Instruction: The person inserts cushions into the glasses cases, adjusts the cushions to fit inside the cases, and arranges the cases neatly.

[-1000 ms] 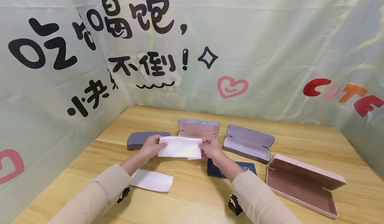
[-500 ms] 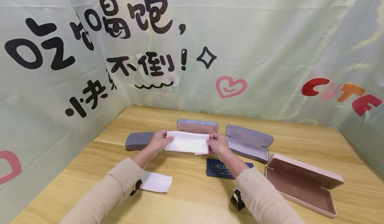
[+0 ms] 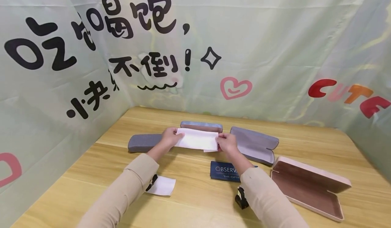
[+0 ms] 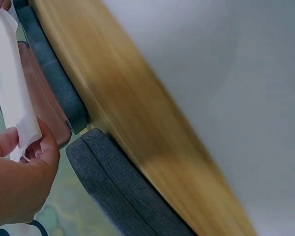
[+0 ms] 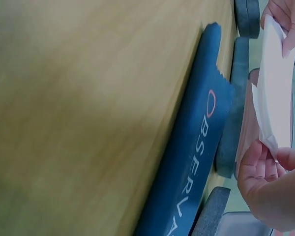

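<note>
Between my two hands a folded white glasses cloth is stretched, held above the table. My left hand pinches its left end between thumb and fingers, and my right hand pinches the right end. Directly behind the cloth stands an open blue glasses case with a pink lining; the cloth hides most of its lower half. In the left wrist view the cloth hangs before that pink lining. A loose layer shows at the cloth's lower right corner.
A closed grey-blue glasses case lies left. An open lavender-lined case and an open pink case stand right. A navy printed cloth lies near my right forearm, a second white cloth under my left forearm.
Both hands have carried the white glasses cloth forward and to the right, until it covers most of the pink-lined case. The cases and the other cloths stay put.
</note>
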A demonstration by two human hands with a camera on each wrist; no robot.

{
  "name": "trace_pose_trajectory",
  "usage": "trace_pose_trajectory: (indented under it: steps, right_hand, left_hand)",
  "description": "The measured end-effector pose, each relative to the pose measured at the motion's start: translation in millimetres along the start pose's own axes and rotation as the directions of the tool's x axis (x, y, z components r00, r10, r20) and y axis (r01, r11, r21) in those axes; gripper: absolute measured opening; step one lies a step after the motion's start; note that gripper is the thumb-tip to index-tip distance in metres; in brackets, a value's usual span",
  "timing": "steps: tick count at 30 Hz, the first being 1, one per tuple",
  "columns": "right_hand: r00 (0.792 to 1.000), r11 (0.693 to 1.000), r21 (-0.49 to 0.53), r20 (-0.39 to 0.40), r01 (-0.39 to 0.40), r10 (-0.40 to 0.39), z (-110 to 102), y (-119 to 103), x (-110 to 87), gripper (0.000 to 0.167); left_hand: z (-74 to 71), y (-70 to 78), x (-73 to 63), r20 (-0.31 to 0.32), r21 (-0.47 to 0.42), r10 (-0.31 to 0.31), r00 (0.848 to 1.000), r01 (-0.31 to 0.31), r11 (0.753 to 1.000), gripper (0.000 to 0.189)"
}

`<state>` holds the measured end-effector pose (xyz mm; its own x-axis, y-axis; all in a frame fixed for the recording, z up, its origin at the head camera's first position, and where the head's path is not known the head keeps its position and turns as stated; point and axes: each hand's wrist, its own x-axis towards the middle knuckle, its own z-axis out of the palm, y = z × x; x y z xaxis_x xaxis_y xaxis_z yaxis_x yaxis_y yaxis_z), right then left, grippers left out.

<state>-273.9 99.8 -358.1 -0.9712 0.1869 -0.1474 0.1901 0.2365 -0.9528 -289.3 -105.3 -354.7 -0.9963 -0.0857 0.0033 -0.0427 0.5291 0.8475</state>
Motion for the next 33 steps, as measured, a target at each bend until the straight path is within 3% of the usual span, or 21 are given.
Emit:
trace_pose_trajectory:
  steps: [5,7,9,12,13,16,20,22,25,27,33]
  right_hand:
    - [1.0,1.0,-0.012,-0.025,0.002,-0.003,-3.3,-1.9,5.2,0.025]
    - [1.0,1.0,-0.013,-0.026,-0.001,0.001,-4.0,-2.3,7.2,0.025]
    - [1.0,1.0,-0.016,-0.027,-0.01,0.01,-4.1,-2.7,8.9,0.023]
    - [0.999,1.0,-0.012,-0.026,-0.022,0.022,-3.9,-2.6,11.2,0.022]
    - [0.999,1.0,-0.008,-0.028,-0.026,0.025,-3.8,-2.5,12.0,0.022]
    - [0.998,1.0,-0.004,-0.046,-0.031,0.031,-3.5,-1.5,14.8,0.023]
    - [0.997,0.999,-0.028,-0.069,-0.031,0.029,-3.3,0.1,18.3,0.022]
    - [0.997,0.998,-0.054,-0.078,-0.027,0.023,-3.2,0.5,19.0,0.021]
    - [0.996,0.994,-0.112,-0.094,-0.009,-0.001,-2.1,1.0,19.4,0.018]
    - [0.994,0.989,-0.149,-0.106,0.004,-0.02,-1.0,1.2,19.2,0.017]
    - [0.988,0.975,-0.22,-0.144,0.016,-0.049,1.6,2.4,18.4,0.015]
  left_hand:
    - [6.8,0.9,10.9,-0.013,-0.017,-0.024,1.0,0.024,1.0,0.022]
    - [14.3,-15.8,29.1,-0.029,-0.038,0.009,1.0,-0.01,0.999,0.026]
    - [25.0,-36.8,55.1,-0.035,-0.019,0.009,0.999,-0.009,1.0,0.029]
    - [52.1,-89.4,114.9,-0.077,0.021,0.049,0.996,-0.048,0.999,0.035]
    - [59.6,-101.2,131.2,-0.08,0.042,0.022,0.997,-0.019,0.999,0.035]
    - [86.1,-149.4,187.0,-0.123,0.075,0.03,0.992,-0.021,0.997,0.042]
    - [110.0,-188.5,235.5,-0.137,0.098,-0.01,0.991,0.024,0.995,0.05]
    - [118.4,-200.6,250.5,-0.148,0.106,-0.017,0.989,0.033,0.994,0.051]
    - [123.8,-201.7,253.0,-0.184,0.123,-0.009,0.983,0.032,0.992,0.045]
    - [121.6,-189.6,240.8,-0.208,0.147,-0.006,0.978,0.037,0.988,0.04]
    - [94.7,-116.4,157.8,-0.247,0.146,0.002,0.969,0.035,0.989,0.024]
